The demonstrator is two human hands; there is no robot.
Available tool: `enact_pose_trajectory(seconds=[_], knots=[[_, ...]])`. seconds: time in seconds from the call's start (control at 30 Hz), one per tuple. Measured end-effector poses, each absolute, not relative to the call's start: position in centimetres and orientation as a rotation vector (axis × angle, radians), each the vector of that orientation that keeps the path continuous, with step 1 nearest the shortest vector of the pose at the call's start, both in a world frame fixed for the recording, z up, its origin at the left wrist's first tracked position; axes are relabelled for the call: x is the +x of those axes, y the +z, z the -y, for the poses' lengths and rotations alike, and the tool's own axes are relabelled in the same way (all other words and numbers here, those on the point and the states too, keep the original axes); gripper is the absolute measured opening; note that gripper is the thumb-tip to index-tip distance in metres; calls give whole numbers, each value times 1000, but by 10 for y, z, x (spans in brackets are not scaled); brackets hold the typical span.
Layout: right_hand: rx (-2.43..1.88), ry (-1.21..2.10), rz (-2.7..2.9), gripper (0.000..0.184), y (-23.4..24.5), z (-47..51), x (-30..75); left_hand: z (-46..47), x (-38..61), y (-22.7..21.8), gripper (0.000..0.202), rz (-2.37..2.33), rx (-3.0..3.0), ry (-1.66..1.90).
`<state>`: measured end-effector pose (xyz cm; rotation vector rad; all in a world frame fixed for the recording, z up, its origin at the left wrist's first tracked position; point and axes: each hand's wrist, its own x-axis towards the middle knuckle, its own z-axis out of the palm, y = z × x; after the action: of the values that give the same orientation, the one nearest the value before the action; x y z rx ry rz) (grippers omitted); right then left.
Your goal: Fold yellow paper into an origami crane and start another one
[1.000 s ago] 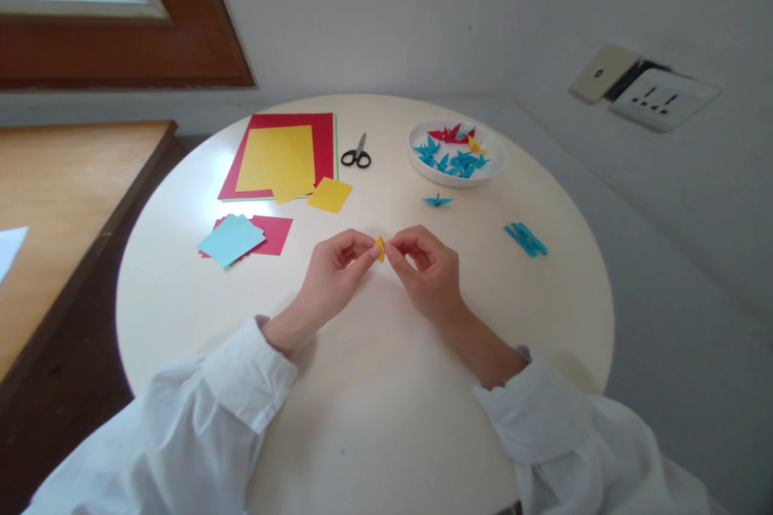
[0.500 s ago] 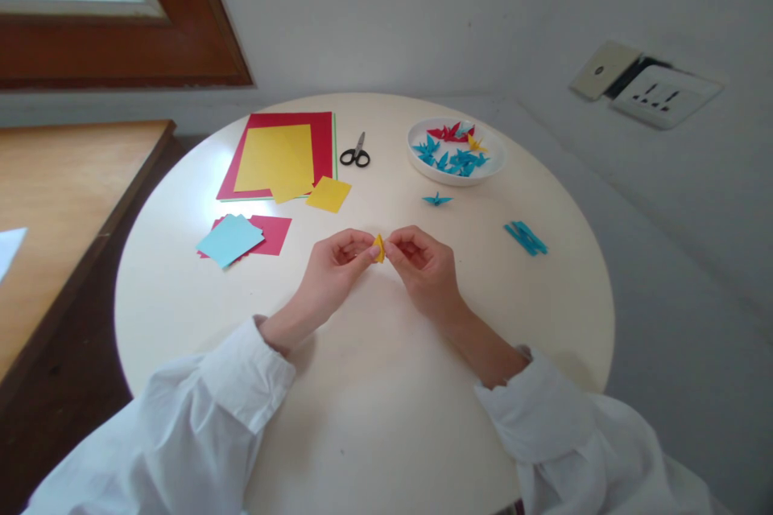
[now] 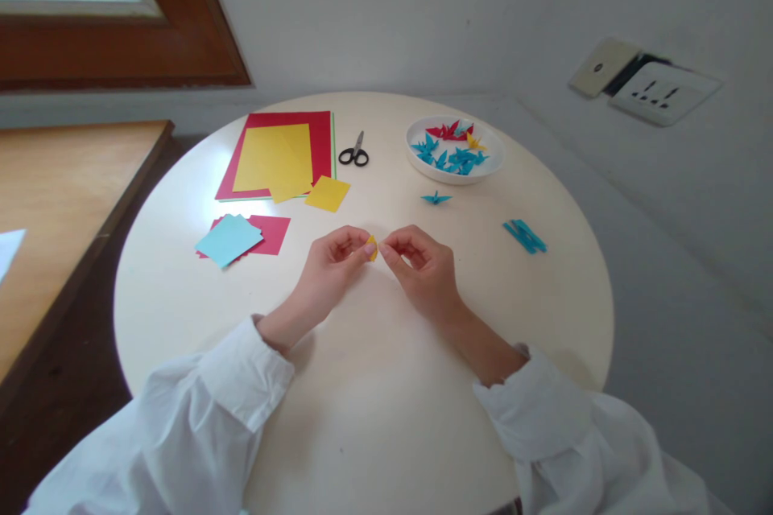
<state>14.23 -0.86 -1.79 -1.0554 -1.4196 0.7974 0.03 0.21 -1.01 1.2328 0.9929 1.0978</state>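
Nearest the camera, two white sleeves lead up to the hands, which meet above the middle of the round cream table (image 3: 362,418). The left hand (image 3: 329,261) has its grip closed, thumb and forefinger pinched on a small folded piece of yellow paper (image 3: 373,248). The right hand (image 3: 423,261) has its fingertips drawn together just beside that piece; whether they actually touch it cannot be told, as the paper shows only as a sliver between the two hands.

To make the fold well, it seems best to keep the piece steady in the left pinch and press the crease with the right fingertips close to the edge, so the small layers do not slip apart.

Beyond the hands to the left lie a pale blue paper square (image 3: 229,240) overlapping a red paper sheet (image 3: 273,233), then a small yellow paper square (image 3: 327,193). To the right, a single blue folded paper crane (image 3: 436,198) and a pair of blue folded strips (image 3: 525,236) lie apart on the table. Farther back are a large yellow sheet (image 3: 274,161) on a large red sheet (image 3: 321,146), black-handled scissors (image 3: 354,153), and a white round dish (image 3: 489,169) of blue, red and yellow folded cranes.
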Motion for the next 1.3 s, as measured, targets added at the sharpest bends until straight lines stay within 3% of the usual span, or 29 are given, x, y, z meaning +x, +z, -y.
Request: enact_pose_trajectory(seconds=[0.4,0.7,1.3], knots=[[-1106,797,1367,10,-18,7,143,-1,1,-9,18,-936,1247,1072],[-1100,1006,1409,15,-25,6,140,-2,2,-6,15,-961,966,1150],[-1151,887,1553,12,-25,6,140,-1,2,-2,16,-1034,956,1128]])
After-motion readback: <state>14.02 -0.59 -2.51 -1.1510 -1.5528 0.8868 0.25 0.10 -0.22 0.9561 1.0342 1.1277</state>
